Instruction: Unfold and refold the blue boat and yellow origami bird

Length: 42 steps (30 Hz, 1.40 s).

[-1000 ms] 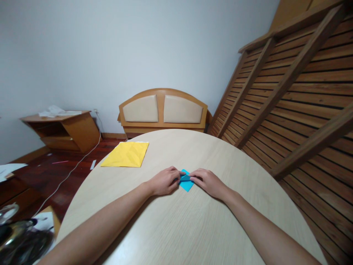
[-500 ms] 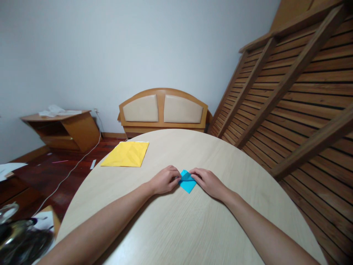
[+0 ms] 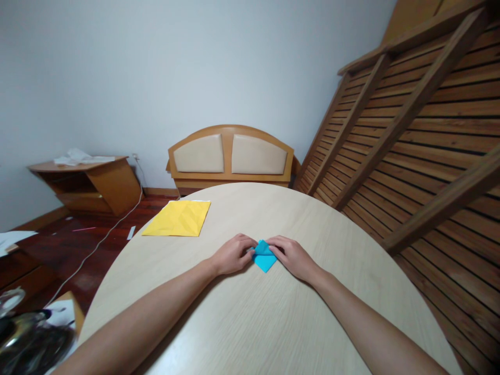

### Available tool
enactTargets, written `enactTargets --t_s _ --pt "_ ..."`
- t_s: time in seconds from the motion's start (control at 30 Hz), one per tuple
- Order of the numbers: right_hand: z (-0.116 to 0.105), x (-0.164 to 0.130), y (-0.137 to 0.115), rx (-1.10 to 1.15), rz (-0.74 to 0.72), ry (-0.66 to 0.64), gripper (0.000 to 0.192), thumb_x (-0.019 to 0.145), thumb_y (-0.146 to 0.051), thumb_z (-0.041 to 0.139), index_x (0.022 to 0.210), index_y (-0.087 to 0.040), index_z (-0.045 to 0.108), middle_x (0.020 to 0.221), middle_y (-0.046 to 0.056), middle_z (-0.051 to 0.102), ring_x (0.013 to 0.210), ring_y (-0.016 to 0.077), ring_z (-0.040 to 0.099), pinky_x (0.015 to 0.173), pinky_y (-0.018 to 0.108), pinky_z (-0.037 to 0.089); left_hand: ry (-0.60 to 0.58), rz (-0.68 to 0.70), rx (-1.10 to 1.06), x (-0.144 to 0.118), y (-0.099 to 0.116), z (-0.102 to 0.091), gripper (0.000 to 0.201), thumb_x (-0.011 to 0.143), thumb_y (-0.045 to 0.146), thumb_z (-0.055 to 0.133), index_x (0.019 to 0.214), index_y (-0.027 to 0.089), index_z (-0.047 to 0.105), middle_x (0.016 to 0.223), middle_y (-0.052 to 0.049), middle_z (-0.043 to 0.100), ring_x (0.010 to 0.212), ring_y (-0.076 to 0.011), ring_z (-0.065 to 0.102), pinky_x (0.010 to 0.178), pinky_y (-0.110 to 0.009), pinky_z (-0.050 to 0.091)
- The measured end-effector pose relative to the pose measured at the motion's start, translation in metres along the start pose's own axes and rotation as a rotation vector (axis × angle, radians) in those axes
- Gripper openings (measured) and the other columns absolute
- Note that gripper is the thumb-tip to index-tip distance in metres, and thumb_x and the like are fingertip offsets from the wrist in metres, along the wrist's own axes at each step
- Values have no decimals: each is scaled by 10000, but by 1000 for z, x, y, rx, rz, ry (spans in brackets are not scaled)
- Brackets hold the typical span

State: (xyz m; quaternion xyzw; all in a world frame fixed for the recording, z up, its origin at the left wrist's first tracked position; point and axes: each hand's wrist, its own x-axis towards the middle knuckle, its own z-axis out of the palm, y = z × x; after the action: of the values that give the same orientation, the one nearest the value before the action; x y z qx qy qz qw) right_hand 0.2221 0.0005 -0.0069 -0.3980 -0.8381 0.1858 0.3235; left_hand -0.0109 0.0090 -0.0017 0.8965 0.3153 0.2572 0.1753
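Pressing one small blue folded paper (image 3: pixel 264 257) on the counter (image 3: pixel 273 323), my left hand (image 3: pixel 233 254) and right hand (image 3: pixel 291 256) pinch its two sides with closed fingers. One yellow sheet (image 3: pixel 178 218) lies well apart.

Two bare forearms, no sleeves in view, left hand (image 3: pixel 233 254), right hand (image 3: pixel 294 257) (no rings, no watch)

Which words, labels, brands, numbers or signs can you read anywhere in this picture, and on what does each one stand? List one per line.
None can be read.
Blue folded paper, pinched between left hand and right hand: plain, no print.
Yellow sheet on the round table: creased, no print.
White papers on the side cabinet: too small and blurred to read.
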Motion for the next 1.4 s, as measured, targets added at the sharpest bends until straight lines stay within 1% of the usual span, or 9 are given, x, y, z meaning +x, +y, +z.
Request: enactTargets --t_s 0.2,0.4,0.47,0.63,0.77,0.87,1.0,1.17,1.4 --pt "4 -1 4 -70 44 -2 277 980 -277 515 1187 -264 699 1097 66 742 1018 246 663 917 413 502 9 -85 2 -1 -2 1 226 925 220 505 1101 170 638 1073 -90 695 1018 -221 626 924 -346 498" --pt "9 -1 6 10 54 32 342 976 -264 517 1308 -268 597 1143 73 718 1017 228 670 903 393 519 38 -121 -66 -1 -7 5 306 949 218 489 1249 174 530 1116 -91 695 1023 -210 639 917 -359 508" --pt "10 -1 7 6 42 35 329 973 -254 515 1285 -267 616 1163 70 715 1046 230 666 924 398 514 43 -112 -67 -1 -8 6 319 950 212 492 1267 179 520 1117 -88 697 1025 -210 639 922 -362 507" --pt "10 1 8 -34 15 29 302 966 -229 511 1219 -246 674 1176 71 719 1085 233 654 963 413 501 39 -51 -6 0 -10 7 275 932 169 512 1189 176 607 1110 -88 701 1025 -216 634 934 -368 508" --pt "11 1 9 -64 0 16 293 964 -216 510 1188 -248 697 1149 67 731 1059 236 657 947 420 507 33 31 18 1 -13 9 264 941 153 511 1158 190 657 1213 -89 685 1087 -218 625 970 -371 493" --pt "12 1 8 -87 -30 4 290 964 -205 515 1170 -264 710 1163 64 726 1069 236 639 950 421 501 37 57 54 1 -14 10 271 959 167 498 1164 196 673 1266 -96 664 1133 -223 608 992 -382 481" --pt "9 1 5 -133 -38 -18 290 971 -207 515 1177 -256 713 1174 75 718 1084 241 612 964 430 486 -33 110 110 2 -11 6 286 980 194 473 1196 202 659 1276 -82 661 1171 -223 581 1039 -390 450" --pt "5 -1 4 -173 -56 -80 320 962 -265 554 1260 -268 668 1248 75 687 1122 257 577 989 459 462 -113 146 176 1 -3 -2 315 988 216 444 1254 223 613 1364 -76 600 1247 -236 533 1092 -415 409" --pt "0 -2 5 -207 -62 -157 352 978 -290 530 1317 -318 622 1359 40 624 1153 267 544 1000 484 445 -223 195 269 -1 0 -11 396 1002 277 416 1371 175 516 1483 -114 482 1338 -276 472 1142 -441 359"
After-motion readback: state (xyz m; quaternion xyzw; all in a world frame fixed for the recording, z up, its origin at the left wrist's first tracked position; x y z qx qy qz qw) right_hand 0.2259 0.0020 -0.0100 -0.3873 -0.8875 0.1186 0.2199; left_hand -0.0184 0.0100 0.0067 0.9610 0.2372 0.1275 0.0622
